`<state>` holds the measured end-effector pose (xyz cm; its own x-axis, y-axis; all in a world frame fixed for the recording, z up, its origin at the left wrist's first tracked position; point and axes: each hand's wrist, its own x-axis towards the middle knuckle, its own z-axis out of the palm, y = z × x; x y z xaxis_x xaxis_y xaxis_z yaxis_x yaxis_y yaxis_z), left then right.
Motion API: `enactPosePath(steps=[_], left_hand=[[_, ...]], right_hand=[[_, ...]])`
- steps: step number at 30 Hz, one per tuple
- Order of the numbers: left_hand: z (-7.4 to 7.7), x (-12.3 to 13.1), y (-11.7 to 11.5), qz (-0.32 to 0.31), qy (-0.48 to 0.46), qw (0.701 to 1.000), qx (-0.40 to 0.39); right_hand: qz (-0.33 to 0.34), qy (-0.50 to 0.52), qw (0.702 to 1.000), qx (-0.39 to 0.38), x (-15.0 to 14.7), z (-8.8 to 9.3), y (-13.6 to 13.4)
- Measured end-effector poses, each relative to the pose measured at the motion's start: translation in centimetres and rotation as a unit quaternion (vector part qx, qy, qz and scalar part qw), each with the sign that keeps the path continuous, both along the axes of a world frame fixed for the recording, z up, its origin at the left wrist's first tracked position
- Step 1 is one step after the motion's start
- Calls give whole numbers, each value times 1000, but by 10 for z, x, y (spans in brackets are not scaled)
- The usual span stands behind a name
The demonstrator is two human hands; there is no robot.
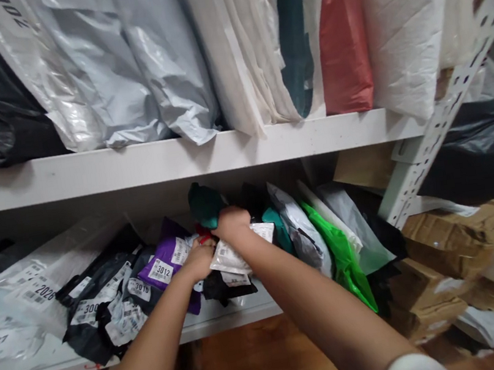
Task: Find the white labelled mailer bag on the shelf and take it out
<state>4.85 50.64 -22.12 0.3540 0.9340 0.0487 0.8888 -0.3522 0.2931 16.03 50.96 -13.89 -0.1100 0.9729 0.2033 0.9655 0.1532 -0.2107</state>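
Observation:
On the lower shelf, both my hands reach in among parcels in plastic mailing bags. My right hand (232, 221) is closed on a dark green parcel bag (206, 203) that sticks up above the row. Just left of it, my left hand (199, 260) has its fingers bent around something with a bit of red showing; what it grips is hidden. A purple parcel bag (159, 266) labelled 3012 lies beside the left hand. Under my right wrist sits a white labelled parcel (229, 258), with a black parcel bag (219, 289) below it.
Dark bags (92, 310) and clear bags (34, 285) fill the shelf's left. A bright green bag (337, 245) leans at right. The upper shelf edge (178, 160) runs above my hands, under large standing bags. A slotted post (413, 175) and cartons (459, 240) stand right.

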Motion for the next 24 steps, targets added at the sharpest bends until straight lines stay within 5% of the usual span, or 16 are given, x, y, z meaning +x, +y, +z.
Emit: enactPosePath(steps=[4, 13, 20, 24], left_hand=[[4, 12, -1, 105, 11, 994, 37], [8, 48, 15, 289, -38, 955, 48], [11, 43, 16, 297, -34, 953, 40], [12, 39, 5, 258, -24, 966, 23]], right_hand=[[4, -48, 999, -10, 21, -2, 15], [100, -93, 990, 42, 71, 0, -1], [200, -22, 979, 26, 90, -3, -17], [165, -69, 982, 53, 71, -3, -27]])
